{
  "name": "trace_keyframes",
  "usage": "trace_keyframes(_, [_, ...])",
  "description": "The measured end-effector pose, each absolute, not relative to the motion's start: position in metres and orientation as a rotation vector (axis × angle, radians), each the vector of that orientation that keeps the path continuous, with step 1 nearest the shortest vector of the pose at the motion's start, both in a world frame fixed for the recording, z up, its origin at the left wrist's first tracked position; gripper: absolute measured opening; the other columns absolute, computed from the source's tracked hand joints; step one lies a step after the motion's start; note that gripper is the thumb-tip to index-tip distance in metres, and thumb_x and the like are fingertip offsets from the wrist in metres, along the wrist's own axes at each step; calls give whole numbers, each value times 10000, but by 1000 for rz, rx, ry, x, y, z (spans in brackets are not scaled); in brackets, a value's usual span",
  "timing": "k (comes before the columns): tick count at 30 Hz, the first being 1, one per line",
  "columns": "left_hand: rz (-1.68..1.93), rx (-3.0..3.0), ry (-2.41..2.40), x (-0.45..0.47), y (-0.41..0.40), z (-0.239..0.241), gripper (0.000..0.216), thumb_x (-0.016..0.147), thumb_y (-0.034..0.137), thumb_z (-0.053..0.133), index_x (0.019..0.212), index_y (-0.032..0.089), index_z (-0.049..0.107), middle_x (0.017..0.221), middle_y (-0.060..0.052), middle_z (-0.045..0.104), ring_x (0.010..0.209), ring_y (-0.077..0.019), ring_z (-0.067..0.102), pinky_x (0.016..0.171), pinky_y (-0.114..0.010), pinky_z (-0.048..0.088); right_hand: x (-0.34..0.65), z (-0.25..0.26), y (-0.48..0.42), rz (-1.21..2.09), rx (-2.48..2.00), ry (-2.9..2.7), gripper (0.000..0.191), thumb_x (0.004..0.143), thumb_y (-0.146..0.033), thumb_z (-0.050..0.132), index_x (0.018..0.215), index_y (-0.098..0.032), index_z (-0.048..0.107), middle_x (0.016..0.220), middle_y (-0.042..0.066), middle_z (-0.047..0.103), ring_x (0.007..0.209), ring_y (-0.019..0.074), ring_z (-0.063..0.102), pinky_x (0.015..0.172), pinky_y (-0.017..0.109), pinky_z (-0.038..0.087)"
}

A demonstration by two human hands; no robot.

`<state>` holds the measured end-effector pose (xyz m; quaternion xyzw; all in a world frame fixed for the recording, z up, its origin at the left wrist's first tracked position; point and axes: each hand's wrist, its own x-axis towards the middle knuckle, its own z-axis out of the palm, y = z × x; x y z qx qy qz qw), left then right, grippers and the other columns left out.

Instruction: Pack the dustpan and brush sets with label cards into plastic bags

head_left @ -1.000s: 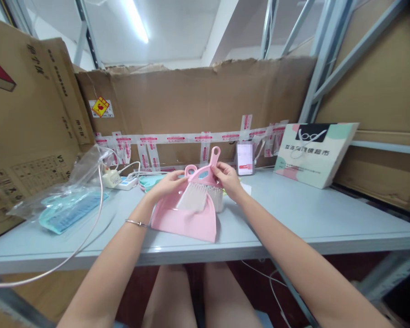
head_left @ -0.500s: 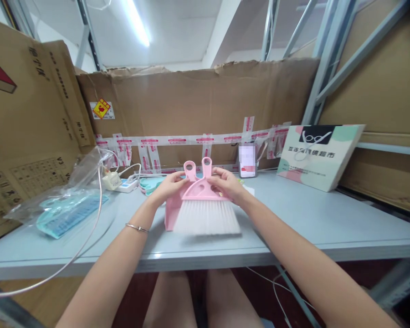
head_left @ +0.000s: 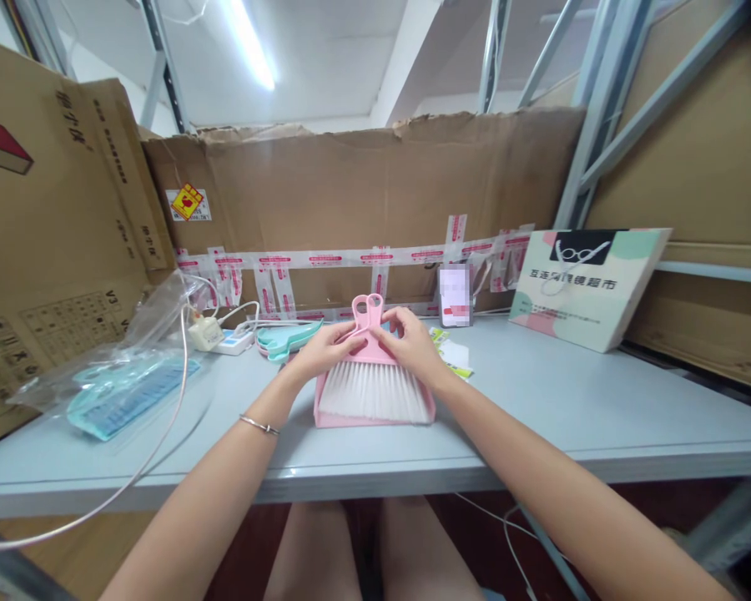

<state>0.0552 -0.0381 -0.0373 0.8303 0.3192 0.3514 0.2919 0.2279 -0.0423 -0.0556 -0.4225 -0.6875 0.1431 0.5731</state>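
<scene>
A small pink brush (head_left: 373,386) with white bristles lies inside a pink dustpan (head_left: 375,416) on the grey table (head_left: 538,401), their two handle loops stacked at the far end. My left hand (head_left: 322,349) is closed on the left side of the brush and pan near the handle. From the other side, my right hand (head_left: 406,340) pinches the same set by the handle.
A teal brush and dustpan in a clear plastic bag (head_left: 122,384) lies at the left. Another teal dustpan (head_left: 284,338), a power strip (head_left: 225,338), a phone (head_left: 456,296) and a printed paper bag (head_left: 585,280) stand along the cardboard back wall (head_left: 363,184). A cable (head_left: 163,434) crosses the left side.
The brush, held crosswise over the tilted dustpan a second ago, has been turned and laid flat into the pan, handles aligned. Both hands stayed on the set.
</scene>
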Motion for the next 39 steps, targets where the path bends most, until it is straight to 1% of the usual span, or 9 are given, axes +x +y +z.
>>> trace_keyframes(3, [905, 2307, 894, 59, -37, -41, 325, 830, 391, 410, 907, 143, 606, 670, 8, 557, 617, -137, 473, 584, -229, 361, 233, -56, -35, 457, -1003, -1624, 181, 674, -359, 592, 704, -201, 509, 657, -23, 484, 637, 146, 456, 662, 311, 385])
trace_keyframes(8, [884, 2457, 998, 62, -36, -46, 293, 853, 361, 360, 878, 167, 578, 638, 16, 526, 579, -133, 427, 578, -244, 328, 243, -56, -28, 717, -950, -1643, 205, 706, -395, 528, 710, -192, 497, 688, -19, 544, 632, 126, 515, 620, 280, 427])
trace_keyframes(13, [800, 2576, 1047, 62, -35, -50, 248, 843, 356, 391, 832, 175, 560, 670, 8, 569, 583, -134, 461, 580, -241, 337, 240, -61, -26, 829, -928, -1615, 228, 631, -350, 629, 680, -189, 474, 677, -38, 542, 676, 115, 537, 659, 256, 427])
trace_keyframes(15, [779, 2611, 1065, 63, -35, -52, 249, 850, 345, 380, 821, 172, 557, 663, 5, 578, 571, -130, 469, 569, -234, 339, 237, -64, -24, 854, -942, -1573, 262, 621, -325, 651, 721, -200, 443, 673, -50, 545, 676, 111, 545, 647, 246, 427])
trace_keyframes(18, [779, 2652, 1115, 66, -35, -52, 307, 874, 329, 325, 760, 164, 557, 627, 2, 574, 546, -122, 462, 546, -227, 328, 237, -67, -22, 906, -985, -1507, 321, 643, -323, 655, 832, -215, 418, 609, -73, 541, 588, 109, 544, 559, 231, 420])
trace_keyframes(21, [755, 2696, 1174, 69, -36, -51, 362, 881, 308, 309, 660, 157, 553, 584, -7, 572, 522, -118, 460, 523, -227, 310, 238, -66, -21, 972, -1035, -1471, 336, 653, -328, 671, 886, -198, 466, 545, -65, 555, 515, 113, 535, 486, 217, 396])
trace_keyframes(24, [703, 2747, 1236, 69, -37, -50, 368, 873, 279, 335, 603, 155, 552, 559, -20, 581, 504, -123, 475, 511, -234, 298, 240, -64, -23, 1058, -1056, -1452, 263, 662, -302, 683, 845, -162, 556, 548, -30, 600, 515, 108, 550, 484, 206, 404])
trace_keyframes(30, [652, 2852, 1351, 66, -37, -49, 286, 868, 242, 355, 713, 157, 580, 673, -70, 637, 594, -172, 567, 548, -251, 333, 241, -61, -29, 1378, -961, -1449, 174, 686, -248, 676, 810, -129, 651, 657, 33, 680, 582, 122, 614, 594, 232, 487])
trace_keyframes(39, [468, 2991, 1400, 70, -41, -47, 176, 834, 184, 422, 772, 146, 583, 683, -87, 647, 660, -211, 617, 562, -264, 368, 241, -62, -29, 1479, -957, -1306, 78, 642, -144, 707, 699, -106, 669, 574, 36, 677, 509, 101, 604, 562, 200, 495])
